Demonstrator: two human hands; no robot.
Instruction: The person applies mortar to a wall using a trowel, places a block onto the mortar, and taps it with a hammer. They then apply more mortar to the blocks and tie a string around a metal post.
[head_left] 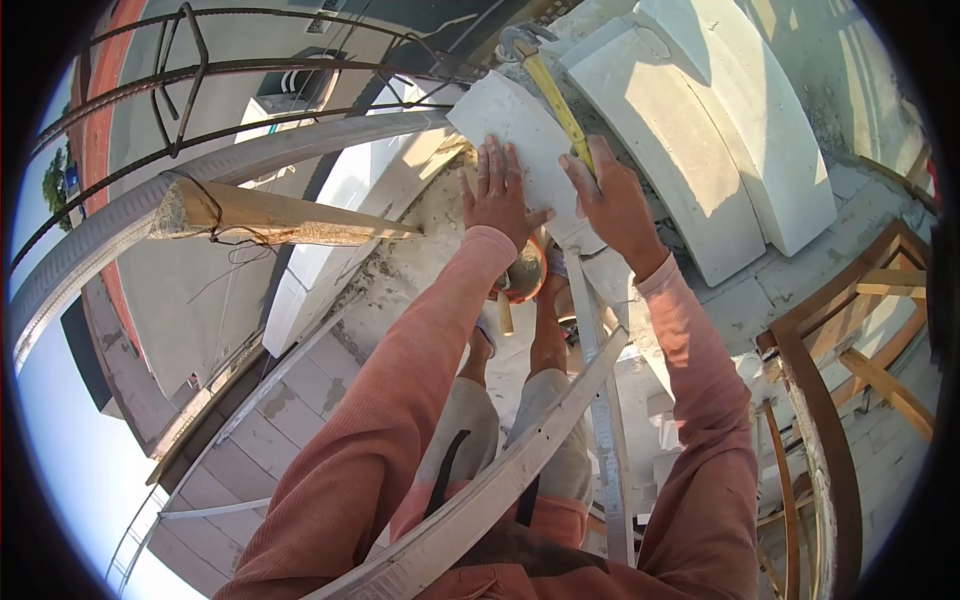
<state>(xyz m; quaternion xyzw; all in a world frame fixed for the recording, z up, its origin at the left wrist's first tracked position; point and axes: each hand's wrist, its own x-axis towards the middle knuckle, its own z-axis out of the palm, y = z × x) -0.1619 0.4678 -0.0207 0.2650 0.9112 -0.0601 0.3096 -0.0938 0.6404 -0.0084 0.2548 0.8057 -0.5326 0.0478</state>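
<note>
A pale block [540,135] lies at the upper centre, in front of me. My left hand [497,195] rests on its left part with the fingers spread and nothing in its grasp. My right hand [617,205] is wrapped round the yellow handle of a hammer [553,95], over the block's right side. The hammer's grey head points away from me, at the block's far edge. Below my left hand sits an orange bucket [527,272], partly hidden, with a wooden handle sticking out.
Large pale blocks [670,150] lie at the upper right. A wooden post [290,215] and rebar [250,68] stand at the left. A long bar [480,490] crosses before my legs. Brown wooden frames [820,430] stand at the right.
</note>
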